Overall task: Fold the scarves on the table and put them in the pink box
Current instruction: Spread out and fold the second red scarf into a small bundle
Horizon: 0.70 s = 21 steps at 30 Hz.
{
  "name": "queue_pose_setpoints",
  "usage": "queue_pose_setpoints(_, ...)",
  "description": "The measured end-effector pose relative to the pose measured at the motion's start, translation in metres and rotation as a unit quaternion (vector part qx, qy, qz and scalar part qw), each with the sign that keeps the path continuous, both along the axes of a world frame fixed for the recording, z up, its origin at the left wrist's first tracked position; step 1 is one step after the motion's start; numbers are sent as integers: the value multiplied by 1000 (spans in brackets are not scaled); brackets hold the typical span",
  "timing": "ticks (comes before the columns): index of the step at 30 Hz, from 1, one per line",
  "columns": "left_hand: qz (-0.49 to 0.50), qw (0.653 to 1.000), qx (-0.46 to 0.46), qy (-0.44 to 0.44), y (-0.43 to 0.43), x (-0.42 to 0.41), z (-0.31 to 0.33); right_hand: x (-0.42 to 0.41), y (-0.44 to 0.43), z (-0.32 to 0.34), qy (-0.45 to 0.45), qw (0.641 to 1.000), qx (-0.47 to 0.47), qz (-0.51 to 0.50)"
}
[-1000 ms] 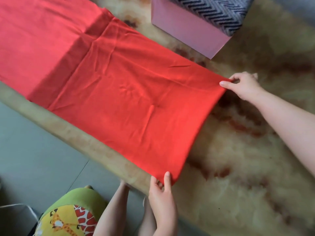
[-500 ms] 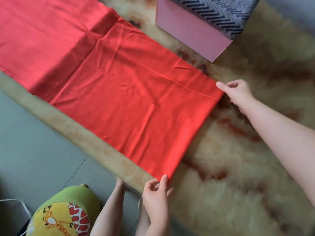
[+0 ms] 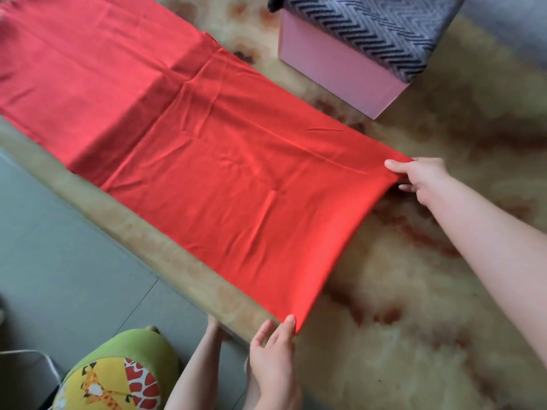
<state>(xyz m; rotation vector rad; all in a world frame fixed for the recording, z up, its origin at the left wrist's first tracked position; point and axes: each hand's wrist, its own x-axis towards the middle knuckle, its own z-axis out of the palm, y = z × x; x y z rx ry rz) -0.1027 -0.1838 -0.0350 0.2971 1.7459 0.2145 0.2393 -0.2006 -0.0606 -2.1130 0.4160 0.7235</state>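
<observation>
Red scarf (image 3: 236, 179) lies spread along the surface (image 3: 414, 306), long axis running from upper left to lower right; a straight layer edge crosses it left of the middle. The scarf's right end spans between the two hands. Left hand (image 3: 273, 356) is at the near edge of the surface, grasping the scarf's near right corner, with a fingertip on top of the cloth and the rest of the hand below the corner. Right hand (image 3: 423, 179) is at the far right corner, thumb on top and fingers curled beneath, pinching the cloth; the corner looks slightly raised, with a shadow under it. Both hands are thus closed on the same end of the scarf, well apart from each other. Pink box (image 3: 334, 69) stands beyond the scarf, near its far edge but not touching it, up and left of the right hand. Grey zigzag fabric (image 3: 370, 28) covers the box top. Below the surface: grey floor (image 3: 59, 261) and a green-and-yellow printed cushion (image 3: 118, 380).
</observation>
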Motion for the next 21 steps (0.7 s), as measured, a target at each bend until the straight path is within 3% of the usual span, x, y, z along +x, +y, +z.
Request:
queue_pose_setpoints(18,-39,994,-45,-87,-3,-11,6,-5,-21,23,8,999,47,10)
queue_pose_setpoints(21,-24,994,-55,-97,1,-7,8,-8,-24,22,36,993,111,-24)
